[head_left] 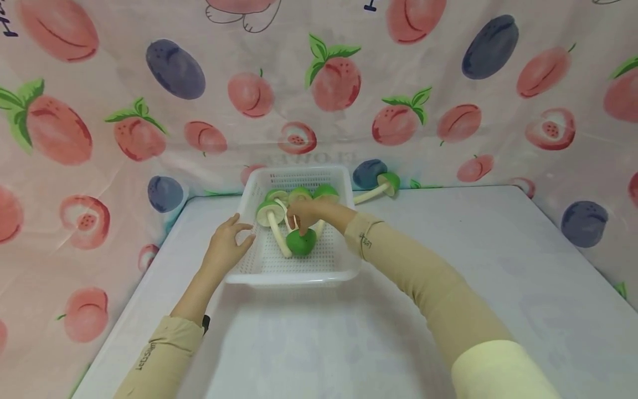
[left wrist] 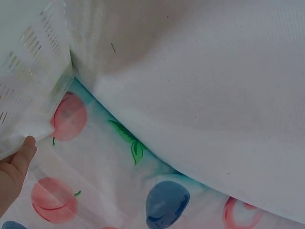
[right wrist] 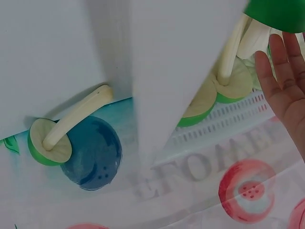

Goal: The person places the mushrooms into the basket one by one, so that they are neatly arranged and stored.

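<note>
A white plastic basket (head_left: 291,278) stands on the table, holding several toy mushrooms with green caps and pale stems. My right hand (head_left: 305,213) is inside it, fingertips close to the green cap of the front mushroom (head_left: 301,243). From the right wrist view, the right hand (right wrist: 288,81) shows fairly straight fingers beneath a green cap (right wrist: 279,14); its thumb is hidden. Beside the basket's left rim, my left hand (head_left: 226,244) has its fingers and thumb spread. The left wrist view shows the left hand's (left wrist: 14,174) fingertips at the basket's rim.
One more mushroom (head_left: 381,187) lies outside the basket, behind its right corner, at the table's back edge. The pale table (head_left: 473,249) extends to the right and front. A fruit-printed cloth (head_left: 344,127) rises behind the table.
</note>
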`<state>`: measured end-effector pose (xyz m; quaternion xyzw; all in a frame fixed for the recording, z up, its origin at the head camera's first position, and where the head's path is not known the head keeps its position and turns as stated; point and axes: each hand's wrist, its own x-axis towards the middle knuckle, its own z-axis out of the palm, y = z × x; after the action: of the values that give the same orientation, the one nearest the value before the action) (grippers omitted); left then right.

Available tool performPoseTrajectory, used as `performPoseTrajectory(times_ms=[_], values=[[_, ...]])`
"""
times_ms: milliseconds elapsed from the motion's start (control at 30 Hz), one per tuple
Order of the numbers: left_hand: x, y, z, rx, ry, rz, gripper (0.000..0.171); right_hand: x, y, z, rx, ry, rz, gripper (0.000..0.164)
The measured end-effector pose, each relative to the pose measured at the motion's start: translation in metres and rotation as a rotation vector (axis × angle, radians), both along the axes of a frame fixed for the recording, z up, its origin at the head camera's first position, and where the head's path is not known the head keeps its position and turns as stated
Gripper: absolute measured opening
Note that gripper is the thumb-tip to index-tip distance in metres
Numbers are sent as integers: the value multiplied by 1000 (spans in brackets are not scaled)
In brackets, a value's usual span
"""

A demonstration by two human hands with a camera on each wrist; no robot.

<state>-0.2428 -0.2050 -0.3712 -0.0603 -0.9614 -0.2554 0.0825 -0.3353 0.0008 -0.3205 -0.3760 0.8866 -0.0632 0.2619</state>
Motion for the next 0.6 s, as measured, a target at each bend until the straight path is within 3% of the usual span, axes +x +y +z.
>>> performPoseTrajectory(times_ms=[600], values=[[3,0,0,-1,3,3,34,3,12,5,-40,4,6,27]])
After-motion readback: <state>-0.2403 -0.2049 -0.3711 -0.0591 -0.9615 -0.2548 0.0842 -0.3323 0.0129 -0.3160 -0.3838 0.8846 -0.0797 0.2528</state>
